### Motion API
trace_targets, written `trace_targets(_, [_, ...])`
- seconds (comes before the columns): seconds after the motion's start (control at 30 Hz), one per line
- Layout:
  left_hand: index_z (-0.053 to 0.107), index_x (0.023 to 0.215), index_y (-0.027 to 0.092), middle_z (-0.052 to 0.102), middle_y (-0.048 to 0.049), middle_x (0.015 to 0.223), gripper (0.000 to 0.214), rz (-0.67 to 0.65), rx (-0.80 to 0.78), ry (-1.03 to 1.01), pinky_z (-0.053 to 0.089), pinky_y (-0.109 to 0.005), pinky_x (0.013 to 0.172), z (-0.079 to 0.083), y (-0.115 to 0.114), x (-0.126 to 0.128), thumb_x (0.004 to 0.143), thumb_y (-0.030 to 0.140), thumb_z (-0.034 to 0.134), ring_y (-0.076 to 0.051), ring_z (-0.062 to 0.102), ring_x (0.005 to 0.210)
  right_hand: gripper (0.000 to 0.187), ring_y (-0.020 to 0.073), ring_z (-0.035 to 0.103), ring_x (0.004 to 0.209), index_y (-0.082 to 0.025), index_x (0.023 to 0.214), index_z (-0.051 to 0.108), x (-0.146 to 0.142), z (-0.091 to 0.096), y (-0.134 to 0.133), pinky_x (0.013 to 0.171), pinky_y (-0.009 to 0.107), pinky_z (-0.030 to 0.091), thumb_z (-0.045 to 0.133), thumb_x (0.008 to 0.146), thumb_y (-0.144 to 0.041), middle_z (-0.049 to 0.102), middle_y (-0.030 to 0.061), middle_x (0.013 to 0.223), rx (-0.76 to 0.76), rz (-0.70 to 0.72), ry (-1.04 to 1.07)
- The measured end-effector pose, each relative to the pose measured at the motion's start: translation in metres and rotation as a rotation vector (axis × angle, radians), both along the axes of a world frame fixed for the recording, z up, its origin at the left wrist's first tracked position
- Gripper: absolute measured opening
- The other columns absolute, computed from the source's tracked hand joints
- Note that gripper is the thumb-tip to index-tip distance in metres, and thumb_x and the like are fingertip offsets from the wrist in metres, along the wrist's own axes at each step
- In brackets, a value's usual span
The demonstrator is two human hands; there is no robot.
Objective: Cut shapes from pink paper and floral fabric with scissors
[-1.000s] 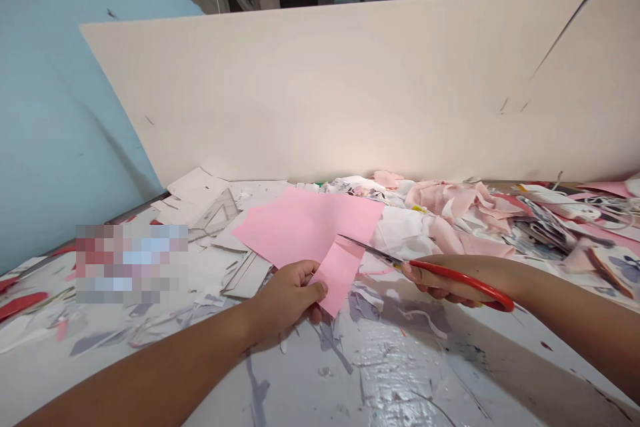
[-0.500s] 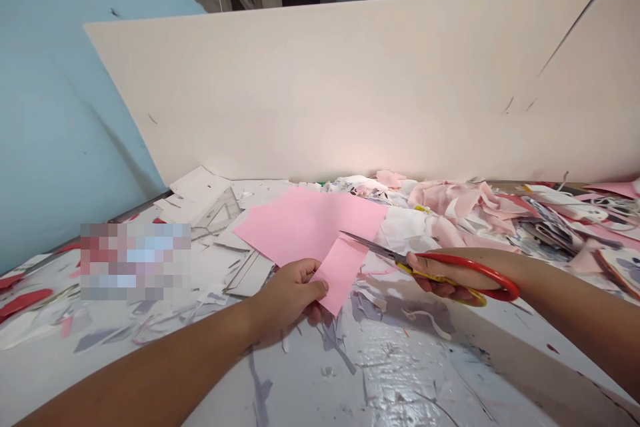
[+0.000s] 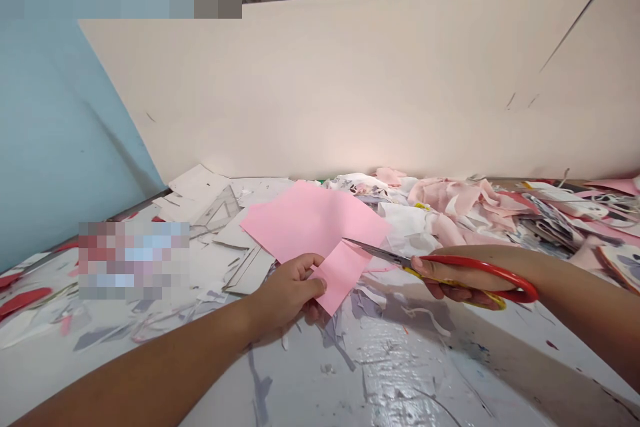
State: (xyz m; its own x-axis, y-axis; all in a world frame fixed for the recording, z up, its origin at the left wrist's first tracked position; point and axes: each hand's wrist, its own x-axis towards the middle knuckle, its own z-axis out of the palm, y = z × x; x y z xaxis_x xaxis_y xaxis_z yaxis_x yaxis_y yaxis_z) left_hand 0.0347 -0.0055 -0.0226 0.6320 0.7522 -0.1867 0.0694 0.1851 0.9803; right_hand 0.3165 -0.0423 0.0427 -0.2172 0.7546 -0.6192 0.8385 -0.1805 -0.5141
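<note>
This looks like a craft workshop. Cloth scraps [image 3: 465, 203] lie heaped past the right hand [image 3: 463, 277] on a stained table [image 3: 400, 373].

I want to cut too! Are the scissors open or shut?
Nearly shut: the scissors in the right hand have their blades close together, right by the pink paper.

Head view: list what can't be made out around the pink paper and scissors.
All in the head view:
- Pink paper sheet: part hidden by the left hand.
- Red-handled scissors: grip partly hidden by the right hand.
- Blurred patch: hides what lies there.
- Scrap pile: cut off by the right edge.
</note>
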Motion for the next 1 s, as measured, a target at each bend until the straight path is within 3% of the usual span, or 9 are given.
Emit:
trace_targets(0.23, [0.053, 0.090, 0.018, 0.057, -0.0008, 0.067, 0.015, -0.003, 0.020, 0.004, 0.041, -0.021, 0.052, -0.003, 0.001, -0.001, 0.076, 0.022, 0.049, -0.008, 0.053, 0.050, 0.065, 0.0043, 0.032, 0.035, -0.016, 0.075, 0.045, -0.001, 0.000, -0.008, 0.040, 0.021, 0.029, 0.019, 0.071, -0.075, 0.036, -0.0051, 0.055, -0.031, -0.070, 0.008])
trace_targets(0.53, [0.053, 0.088, 0.017, 0.057, -0.0008, 0.062, 0.013, -0.023, 0.036, 0.039, 0.034, -0.018, 0.045, -0.003, 0.001, -0.002, 0.077, 0.021, 0.047, -0.007, 0.049, 0.049, 0.066, 0.0063, 0.039, 0.034, -0.015, 0.067, 0.045, -0.015, 0.000, -0.007, 0.044, 0.022, 0.031, 0.014, 0.074, -0.073, 0.039, -0.0046, 0.050, -0.025, -0.077, 0.052])
trace_targets(0.73, [0.052, 0.088, 0.017, 0.056, -0.0001, 0.060, 0.013, -0.034, 0.019, 0.046, 0.032, -0.018, 0.044, -0.004, 0.002, -0.003, 0.076, 0.020, 0.047, -0.008, 0.049, 0.048, 0.064, 0.0055, 0.041, 0.033, -0.015, 0.063, 0.042, -0.013, -0.012, -0.003, 0.045, 0.022, 0.034, 0.011, 0.076, -0.070, 0.041, -0.0039, 0.052, 0.009, 0.030, 0.128])
trace_targets(1.0, [0.051, 0.087, 0.016, 0.058, -0.0019, 0.062, 0.013, -0.043, 0.029, 0.047, 0.033, -0.019, 0.045, -0.003, 0.002, -0.002, 0.076, 0.021, 0.047, -0.008, 0.049, 0.049, 0.065, 0.0076, 0.041, 0.032, -0.016, 0.061, 0.041, -0.009, -0.024, 0.003, 0.044, 0.022, 0.033, 0.011, 0.075, -0.071, 0.037, -0.0050, 0.045, 0.036, 0.053, 0.180])
